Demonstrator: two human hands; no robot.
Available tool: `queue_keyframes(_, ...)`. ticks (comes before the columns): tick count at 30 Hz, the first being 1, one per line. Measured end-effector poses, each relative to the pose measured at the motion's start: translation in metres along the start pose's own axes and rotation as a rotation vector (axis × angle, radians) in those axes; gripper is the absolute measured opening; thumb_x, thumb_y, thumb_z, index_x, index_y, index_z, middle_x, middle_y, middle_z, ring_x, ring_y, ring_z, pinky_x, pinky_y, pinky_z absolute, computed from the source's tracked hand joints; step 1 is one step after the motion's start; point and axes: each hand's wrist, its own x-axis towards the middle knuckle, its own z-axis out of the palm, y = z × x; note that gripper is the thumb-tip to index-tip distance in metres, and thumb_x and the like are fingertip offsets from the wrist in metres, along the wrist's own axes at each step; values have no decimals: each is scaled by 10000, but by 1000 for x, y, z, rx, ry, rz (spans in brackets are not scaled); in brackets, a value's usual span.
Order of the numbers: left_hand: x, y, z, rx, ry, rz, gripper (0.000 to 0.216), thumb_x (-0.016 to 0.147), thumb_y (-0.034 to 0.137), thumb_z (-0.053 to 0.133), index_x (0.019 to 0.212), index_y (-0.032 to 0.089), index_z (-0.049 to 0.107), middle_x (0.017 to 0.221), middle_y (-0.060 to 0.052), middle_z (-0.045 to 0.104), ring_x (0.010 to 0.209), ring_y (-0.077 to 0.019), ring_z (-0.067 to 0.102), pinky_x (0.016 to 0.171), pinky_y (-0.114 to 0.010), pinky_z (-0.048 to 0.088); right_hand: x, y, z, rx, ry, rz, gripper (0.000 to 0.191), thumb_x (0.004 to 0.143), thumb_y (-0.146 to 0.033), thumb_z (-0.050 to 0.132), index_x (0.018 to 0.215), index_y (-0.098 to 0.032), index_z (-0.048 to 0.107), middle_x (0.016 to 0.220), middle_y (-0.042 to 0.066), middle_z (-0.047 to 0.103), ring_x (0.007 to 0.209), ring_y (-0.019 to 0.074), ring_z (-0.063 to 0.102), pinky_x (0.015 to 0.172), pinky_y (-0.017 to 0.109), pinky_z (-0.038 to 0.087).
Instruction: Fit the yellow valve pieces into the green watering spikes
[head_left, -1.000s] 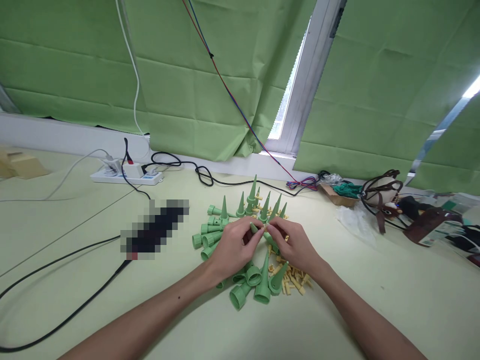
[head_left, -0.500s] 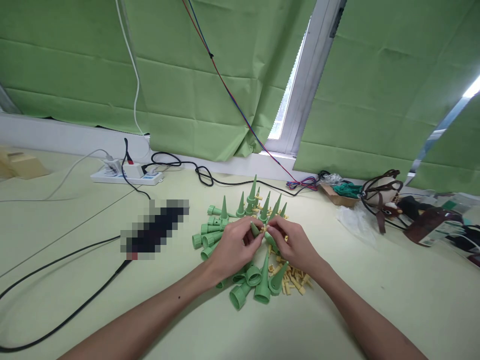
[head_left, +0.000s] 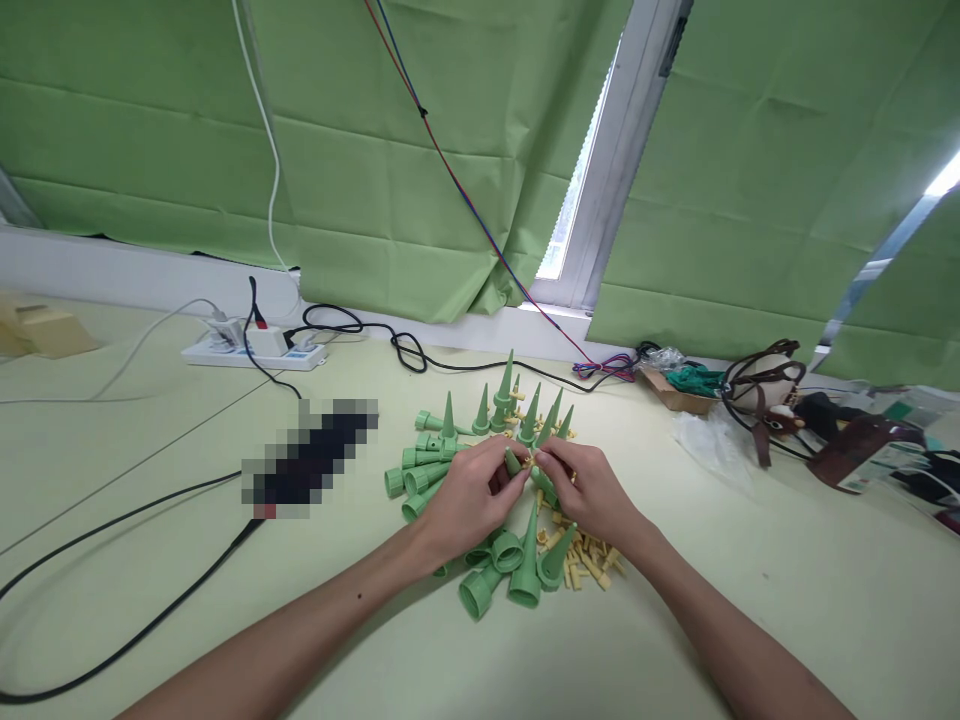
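Closed around a green plastic cone-shaped spike (head_left: 512, 461), my left hand (head_left: 474, 490) sits over the middle of the pile. My right hand (head_left: 585, 487) pinches a small yellow plastic piece (head_left: 528, 461) against that spike, and the fingertips of both hands nearly meet. Fingers cover much of the two parts, so I cannot tell how far they fit together. Around the hands lie several green spikes (head_left: 528, 565), some upright, some on their sides with round open ends showing. Loose yellow plastic valve-like pieces (head_left: 592, 560) are heaped under and beside my right hand.
A white power strip (head_left: 255, 352) stands at the back left, with black cables (head_left: 420, 358) running along the wall. A blurred-out dark object (head_left: 311, 460) lies left of the pile. On the right are a clear plastic bag (head_left: 712, 445), a cardboard box (head_left: 679, 392) and a bag (head_left: 765, 385).
Both hands stay in nearly the same place. The spike in my left hand has shifted slightly, and my right fingers have moved a little at the yellow piece.
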Motion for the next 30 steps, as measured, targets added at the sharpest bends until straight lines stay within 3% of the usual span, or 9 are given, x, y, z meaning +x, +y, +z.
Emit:
queue_keyframes(11, 2, 0, 0, -30, 31, -25, 111, 909, 201, 561, 1009, 198, 609, 912, -11, 653, 641, -104, 576, 599, -238, 488, -1, -4, 0, 84, 3, 22, 143, 994, -279, 434, 990, -205, 557, 750, -5, 602, 615, 132, 511, 617, 247, 397)
queue_keyframes(30, 2, -1, -1, 25, 19, 2, 85, 906, 221, 576, 974, 183, 610, 773, 5, 611, 583, -103, 524, 561, -232, 451, 0, -3, 0, 55, -3, 28, 142, 983, -264, 445, 887, -199, 528, 680, -14, 571, 579, 132, 502, 569, 244, 363)
